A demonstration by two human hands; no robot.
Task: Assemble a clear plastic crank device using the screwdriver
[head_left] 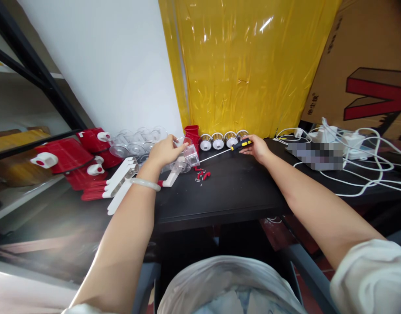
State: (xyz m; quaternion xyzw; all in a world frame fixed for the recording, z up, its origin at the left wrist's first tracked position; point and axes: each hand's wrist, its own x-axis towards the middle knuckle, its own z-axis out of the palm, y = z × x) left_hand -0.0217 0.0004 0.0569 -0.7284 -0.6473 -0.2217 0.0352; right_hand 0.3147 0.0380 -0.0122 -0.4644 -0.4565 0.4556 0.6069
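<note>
My left hand (166, 152) is closed on a clear plastic part (190, 156) at the middle of the black table. Its fingers lie over the part's upper side, hiding some of it. Held in my right hand (257, 149) is a screwdriver (241, 145) with a dark blue and yellow handle. Its long shaft slants left and down, and the tip reaches the right side of the clear part. Just below the tip lie small red plastic pieces (205, 175) and several tiny screws (198, 179). A white crank handle (171, 178) with a red grip is under the left hand.
Several metal drums (205, 143) stand before the yellow wrapped panel (239, 65), beside a red pusher (192, 133). Clear plastic parts (135, 146), white handles (120, 179) and red housings (68, 157) fill the left. White cables (380, 152) and a cardboard box (357, 52) are right.
</note>
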